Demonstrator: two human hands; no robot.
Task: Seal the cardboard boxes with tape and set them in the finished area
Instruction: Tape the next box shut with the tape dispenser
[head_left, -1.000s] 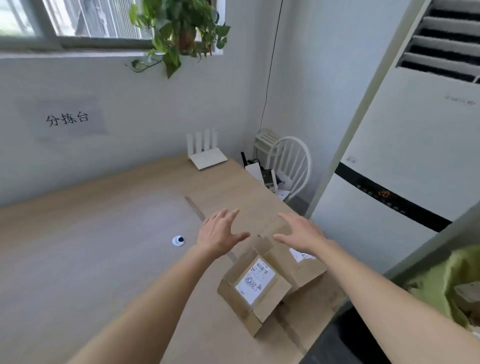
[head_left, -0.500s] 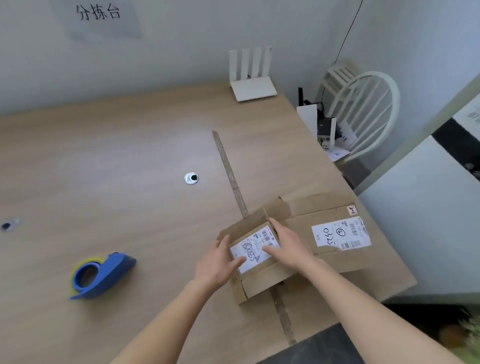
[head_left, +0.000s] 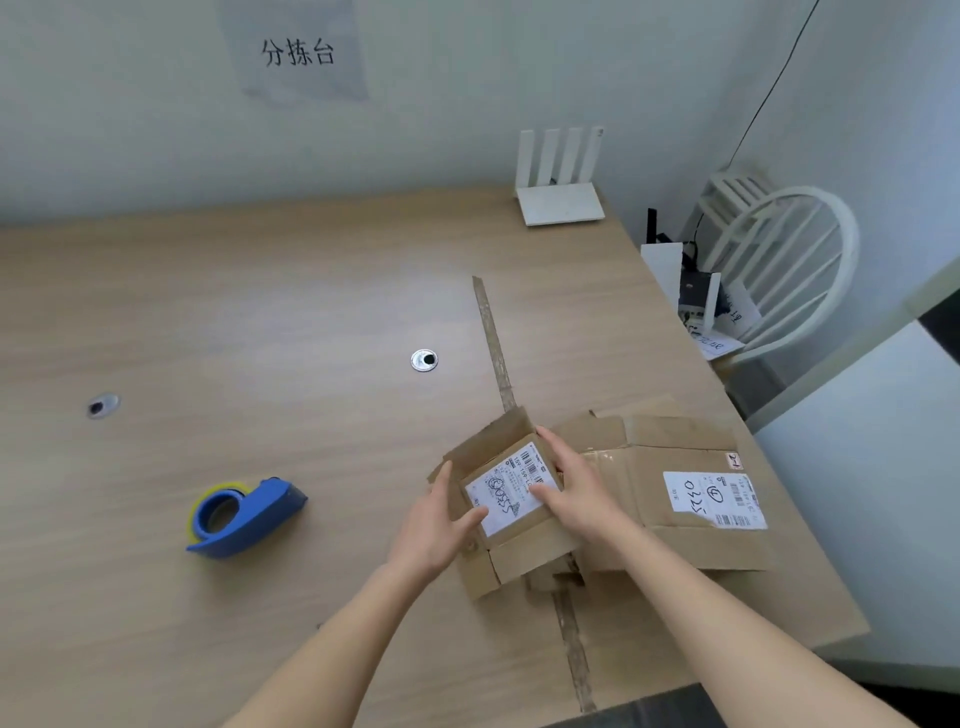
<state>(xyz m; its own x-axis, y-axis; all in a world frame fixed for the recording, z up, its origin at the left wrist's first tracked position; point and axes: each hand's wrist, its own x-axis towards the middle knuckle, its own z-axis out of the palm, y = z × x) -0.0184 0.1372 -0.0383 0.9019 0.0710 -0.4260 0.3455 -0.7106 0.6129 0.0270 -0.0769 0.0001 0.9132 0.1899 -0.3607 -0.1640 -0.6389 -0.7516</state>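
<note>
Table (head_left: 260, 291): large box (head_left: 675, 499) at right edge, small box (head_left: 511, 499) touching its left side, flaps unsealed. Tape dispenser (head_left: 244, 514) lies well left, nearer the left hand (head_left: 441, 514). Both hands clasp the small box; right hand (head_left: 576, 493) fingers curl over its label, seemingly pressing.

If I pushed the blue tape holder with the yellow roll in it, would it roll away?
Probably not. The blue plastic tape dispenser lies on its side on the wooden table, so it would likely slide rather than roll. Its smooth plastic may slip easily on that surface. It looks hollow, so probably light for its size, though weight can't be seen.
</note>
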